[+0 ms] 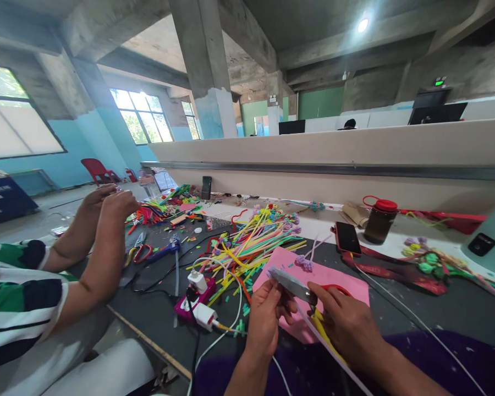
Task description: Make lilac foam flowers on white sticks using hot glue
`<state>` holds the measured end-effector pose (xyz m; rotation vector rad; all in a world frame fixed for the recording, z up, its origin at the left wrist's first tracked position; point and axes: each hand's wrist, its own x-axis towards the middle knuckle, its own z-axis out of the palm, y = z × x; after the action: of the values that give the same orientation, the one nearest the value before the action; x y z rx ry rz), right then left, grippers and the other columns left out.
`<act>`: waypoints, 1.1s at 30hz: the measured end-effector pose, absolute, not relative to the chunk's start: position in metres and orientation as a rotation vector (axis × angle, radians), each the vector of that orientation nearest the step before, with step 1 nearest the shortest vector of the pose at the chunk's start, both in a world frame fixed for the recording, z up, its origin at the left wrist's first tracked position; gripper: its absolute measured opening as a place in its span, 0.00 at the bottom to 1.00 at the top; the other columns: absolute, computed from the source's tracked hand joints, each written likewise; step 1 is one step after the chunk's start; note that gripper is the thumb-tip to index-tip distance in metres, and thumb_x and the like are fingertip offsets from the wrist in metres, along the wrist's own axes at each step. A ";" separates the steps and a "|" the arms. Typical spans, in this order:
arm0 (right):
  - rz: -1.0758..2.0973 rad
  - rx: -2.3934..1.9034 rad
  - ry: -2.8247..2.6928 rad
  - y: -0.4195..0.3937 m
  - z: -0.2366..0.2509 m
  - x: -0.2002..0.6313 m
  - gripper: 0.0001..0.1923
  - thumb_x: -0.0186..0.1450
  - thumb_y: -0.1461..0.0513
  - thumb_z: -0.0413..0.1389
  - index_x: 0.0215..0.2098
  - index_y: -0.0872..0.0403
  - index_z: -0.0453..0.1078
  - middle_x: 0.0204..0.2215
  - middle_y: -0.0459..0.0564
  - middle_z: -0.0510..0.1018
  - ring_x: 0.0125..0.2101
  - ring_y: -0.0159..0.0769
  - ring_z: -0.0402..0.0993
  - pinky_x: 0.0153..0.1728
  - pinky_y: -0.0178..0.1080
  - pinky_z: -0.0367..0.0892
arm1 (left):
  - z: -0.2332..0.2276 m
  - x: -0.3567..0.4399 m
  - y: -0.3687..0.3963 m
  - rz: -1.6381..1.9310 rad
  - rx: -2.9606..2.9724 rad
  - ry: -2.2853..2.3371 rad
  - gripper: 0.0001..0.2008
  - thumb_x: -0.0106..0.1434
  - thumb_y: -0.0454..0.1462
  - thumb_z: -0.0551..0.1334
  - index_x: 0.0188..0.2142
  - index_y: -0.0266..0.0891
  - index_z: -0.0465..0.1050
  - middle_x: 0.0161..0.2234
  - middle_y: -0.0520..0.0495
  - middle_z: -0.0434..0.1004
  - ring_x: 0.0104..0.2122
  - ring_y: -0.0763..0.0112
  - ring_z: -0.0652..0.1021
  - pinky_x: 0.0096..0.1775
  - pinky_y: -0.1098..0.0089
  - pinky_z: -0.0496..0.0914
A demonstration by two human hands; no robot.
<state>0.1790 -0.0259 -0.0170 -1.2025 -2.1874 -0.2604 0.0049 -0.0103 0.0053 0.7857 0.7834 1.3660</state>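
My right hand point(352, 319) grips a pair of scissors point(295, 286) with red and yellow handles, the blades pointing left over a pink sheet point(355, 280). At the blades, the fingers of my left hand point(266, 313) are pinched on a pale lilac pipe cleaner point(319, 342), whose long stem slants down to the lower right between my hands. Its upper end is partly hidden by my fingers and the blades. Just beyond the scissors, a small purple pipe-cleaner flower point(304, 264) rests on the pink sheet.
A heap of coloured pipe cleaners point(256, 242) spreads behind my left hand, beside a magenta power strip point(208, 291) with chargers and cables. A phone point(348, 238) and a red-capped bottle point(380, 221) stand right. At left, a co-worker's arms point(99, 247) reach over the table near other scissors point(141, 253).
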 end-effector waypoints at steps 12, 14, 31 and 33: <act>-0.312 -1.177 -2.181 -0.025 -0.020 0.180 0.24 0.60 0.65 0.49 0.56 0.56 0.58 0.33 0.53 0.75 0.27 0.38 0.73 0.27 0.38 0.64 | 0.007 0.005 -0.011 1.362 0.817 0.801 0.13 0.52 0.43 0.65 0.27 0.33 0.70 0.17 0.52 0.69 0.14 0.78 0.68 0.13 0.80 0.63; -0.277 -1.177 -2.177 -0.026 -0.019 0.180 0.24 0.61 0.65 0.49 0.56 0.56 0.58 0.33 0.53 0.75 0.26 0.37 0.72 0.27 0.38 0.64 | 0.006 0.005 -0.010 1.354 0.830 0.806 0.13 0.52 0.43 0.64 0.27 0.33 0.70 0.17 0.52 0.69 0.14 0.78 0.67 0.14 0.79 0.63; 0.469 -1.166 -2.101 -0.010 0.016 0.206 0.27 0.56 0.55 0.58 0.53 0.53 0.63 0.27 0.45 0.74 0.22 0.30 0.63 0.24 0.32 0.59 | 0.000 0.000 -0.014 1.368 1.070 0.855 0.09 0.56 0.40 0.62 0.31 0.35 0.74 0.22 0.52 0.70 0.17 0.82 0.65 0.20 0.79 0.59; 0.420 -1.117 -2.138 -0.010 0.015 0.206 0.26 0.57 0.54 0.57 0.52 0.53 0.64 0.26 0.45 0.73 0.22 0.30 0.63 0.24 0.32 0.59 | 0.000 0.000 -0.014 1.371 1.081 0.861 0.10 0.56 0.41 0.62 0.30 0.35 0.74 0.21 0.52 0.69 0.17 0.81 0.65 0.20 0.78 0.59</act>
<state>0.2057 -0.0102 0.0150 -1.1169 -2.1381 0.4205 0.0000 -0.0144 0.0000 1.0810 0.8612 1.3713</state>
